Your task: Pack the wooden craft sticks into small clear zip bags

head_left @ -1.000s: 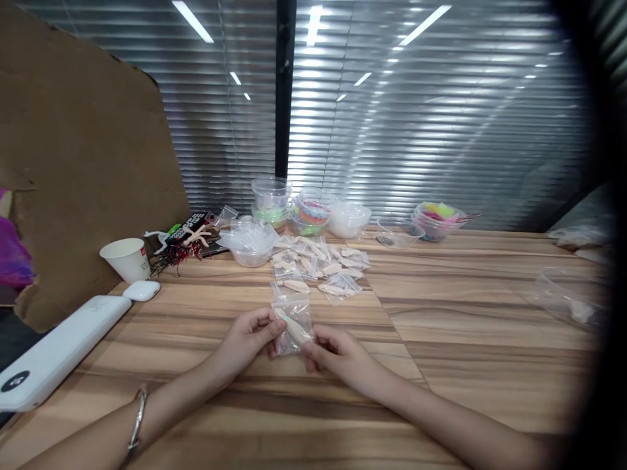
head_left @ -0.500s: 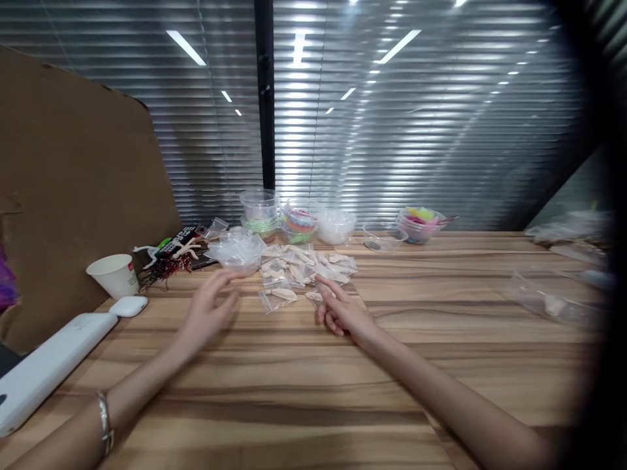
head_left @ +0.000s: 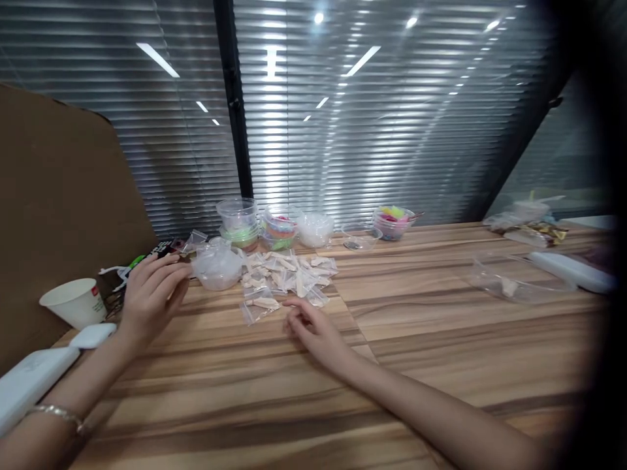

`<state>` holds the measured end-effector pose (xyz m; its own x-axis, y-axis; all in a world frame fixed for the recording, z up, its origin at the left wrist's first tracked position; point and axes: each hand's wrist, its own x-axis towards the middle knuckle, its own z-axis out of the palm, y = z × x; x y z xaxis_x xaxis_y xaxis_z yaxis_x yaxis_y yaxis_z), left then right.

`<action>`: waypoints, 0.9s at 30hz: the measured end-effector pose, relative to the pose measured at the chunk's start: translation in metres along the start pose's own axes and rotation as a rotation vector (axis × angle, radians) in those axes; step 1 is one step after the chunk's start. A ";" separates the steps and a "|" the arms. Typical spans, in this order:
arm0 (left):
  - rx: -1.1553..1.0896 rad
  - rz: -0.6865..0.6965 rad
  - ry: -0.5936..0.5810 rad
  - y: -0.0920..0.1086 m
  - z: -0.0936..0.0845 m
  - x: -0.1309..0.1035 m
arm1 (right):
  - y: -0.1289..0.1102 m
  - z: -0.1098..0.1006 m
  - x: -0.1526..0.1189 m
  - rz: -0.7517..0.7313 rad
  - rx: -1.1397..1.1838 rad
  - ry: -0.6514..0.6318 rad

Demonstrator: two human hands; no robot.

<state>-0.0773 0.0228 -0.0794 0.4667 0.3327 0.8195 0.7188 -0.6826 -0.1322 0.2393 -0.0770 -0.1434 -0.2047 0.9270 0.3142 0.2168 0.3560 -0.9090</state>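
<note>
Several small clear bags with pale pieces [head_left: 284, 271] lie in a pile on the wood-grained table [head_left: 441, 333]. My right hand [head_left: 311, 326] rests at the pile's near edge, index finger extended beside the nearest bag [head_left: 262, 305], other fingers curled, holding nothing visible. My left hand [head_left: 154, 294] is raised over the table at the left, fingers apart and bent, nothing seen in it. Just right of it sits a clear plastic bowl with translucent contents [head_left: 217, 264]. Dark and green items are partly hidden behind the left hand.
Clear tubs [head_left: 238, 222], a tub of coloured pieces [head_left: 279, 226] and a stacked tub [head_left: 392, 222] stand along the back. At left are a paper cup [head_left: 76, 303], white device [head_left: 34, 385] and cardboard [head_left: 63, 189]. A clear container [head_left: 524, 281] lies at right.
The view has turned toward the right. My left hand has moved left, away from the clear bowl, and risen. My right hand has drawn slightly back from the bags.
</note>
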 end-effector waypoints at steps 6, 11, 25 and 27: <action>-0.936 -0.784 -0.250 0.125 -0.013 -0.019 | -0.030 0.029 -0.027 -0.042 0.206 -0.198; -1.291 -0.928 -0.371 0.145 -0.003 -0.032 | -0.032 0.035 -0.025 0.153 0.568 -0.109; -0.638 -0.302 -0.472 0.121 0.010 -0.042 | -0.024 0.036 -0.022 0.263 0.607 -0.103; -0.613 -0.246 -0.462 0.122 0.008 -0.041 | -0.023 0.036 -0.022 0.270 0.595 -0.169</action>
<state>-0.0042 -0.0687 -0.1337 0.5938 0.6639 0.4545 0.4808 -0.7458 0.4612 0.2047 -0.1100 -0.1395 -0.3738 0.9261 0.0515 -0.2719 -0.0564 -0.9607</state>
